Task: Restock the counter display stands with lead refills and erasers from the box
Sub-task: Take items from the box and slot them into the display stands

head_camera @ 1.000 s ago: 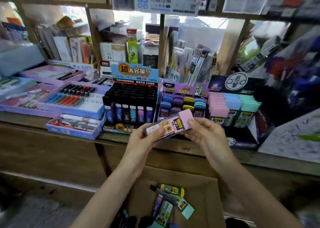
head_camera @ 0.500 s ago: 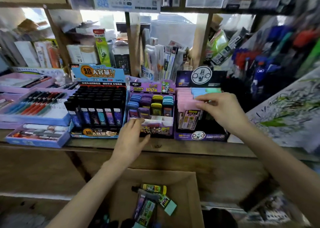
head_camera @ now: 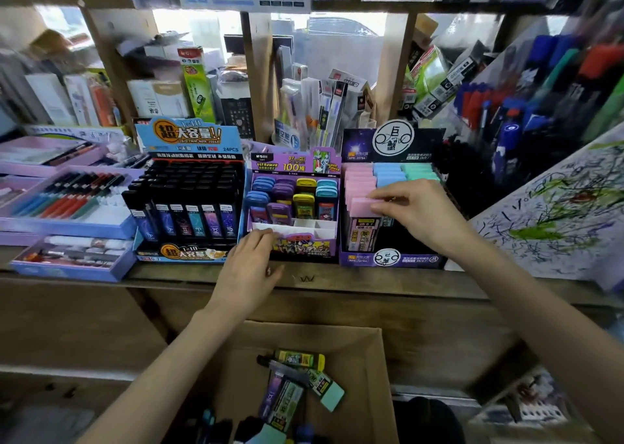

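Observation:
My right hand (head_camera: 417, 212) pinches the pink cap of a lead refill (head_camera: 362, 204) standing in the front pink row of the dark right display stand (head_camera: 393, 259). That stand also holds blue and mint-capped refills. My left hand (head_camera: 250, 269) holds nothing; its loosely curled fingers rest against the front of the purple middle stand (head_camera: 304, 246), whose front compartments are bare. The cardboard box (head_camera: 373, 359) sits below the counter with several refills in it, among them a mint-capped one (head_camera: 332, 393) and a yellow one (head_camera: 299, 359).
A blue stand (head_camera: 189, 204) packed with black refill cases is on the left, with lilac pen trays (head_camera: 67, 207) beyond it. Shelves of packaged stationery rise behind. A scribbled test sheet (head_camera: 547, 214) and racks of pens stand at the right.
My right hand carried the pink refill from in front of me to the right stand and set it into the front row. My left hand let go of it and moved to the middle stand.

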Demonstrator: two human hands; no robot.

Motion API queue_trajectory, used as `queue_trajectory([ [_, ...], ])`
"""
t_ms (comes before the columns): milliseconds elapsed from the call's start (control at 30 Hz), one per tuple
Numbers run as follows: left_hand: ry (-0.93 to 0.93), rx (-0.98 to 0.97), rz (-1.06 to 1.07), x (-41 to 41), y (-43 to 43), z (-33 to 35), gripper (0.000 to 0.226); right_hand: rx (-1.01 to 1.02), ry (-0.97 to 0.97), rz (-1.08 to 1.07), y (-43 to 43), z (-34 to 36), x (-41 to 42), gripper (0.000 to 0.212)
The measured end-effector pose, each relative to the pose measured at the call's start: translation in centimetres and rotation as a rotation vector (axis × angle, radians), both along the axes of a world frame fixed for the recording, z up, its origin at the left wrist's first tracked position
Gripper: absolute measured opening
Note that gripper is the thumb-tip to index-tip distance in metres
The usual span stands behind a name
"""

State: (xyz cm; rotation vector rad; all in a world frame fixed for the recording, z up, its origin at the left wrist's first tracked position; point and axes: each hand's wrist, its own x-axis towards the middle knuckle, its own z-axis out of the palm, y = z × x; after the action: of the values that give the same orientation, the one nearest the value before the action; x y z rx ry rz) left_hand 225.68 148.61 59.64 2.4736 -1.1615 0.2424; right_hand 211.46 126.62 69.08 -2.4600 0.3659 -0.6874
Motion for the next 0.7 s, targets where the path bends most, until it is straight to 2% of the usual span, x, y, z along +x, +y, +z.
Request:
queue_trajectory([
  [133,-0.006,0.001,-0.011,0.1,0.2,0.1,0.053,-0.086,-0.020,-0.056,0.3,-1.5,0.6,0.021],
  [300,0.013,0.011,-0.034,0.1,0.4,0.5,0.053,-0.578,-0.175,-0.131,1.1,-2.8,0.6,0.013],
  [400,0.062,-0.055,-0.087,-0.3,0.7,1.0,0.050,-0.750,-0.174,-0.141,1.2,-2.6,0.5,0.016],
  [500,0.059,-0.135,-0.194,-1.3,1.8,1.1,0.042,-0.750,-0.100,-0.156,1.5,-2.3,0.1,0.026],
  [567,0.123,-0.149,-0.242,-2.2,2.9,0.4,0.036,-0.718,-0.073,-0.144,2.3,-2.6,-0.8,0.033],
  [700,0.289,-0.021,-0.261,-3.7,5.3,-3.7,0.029,-0.672,-0.139,-0.052,5.2,-5.0,-3.0,0.028],
])
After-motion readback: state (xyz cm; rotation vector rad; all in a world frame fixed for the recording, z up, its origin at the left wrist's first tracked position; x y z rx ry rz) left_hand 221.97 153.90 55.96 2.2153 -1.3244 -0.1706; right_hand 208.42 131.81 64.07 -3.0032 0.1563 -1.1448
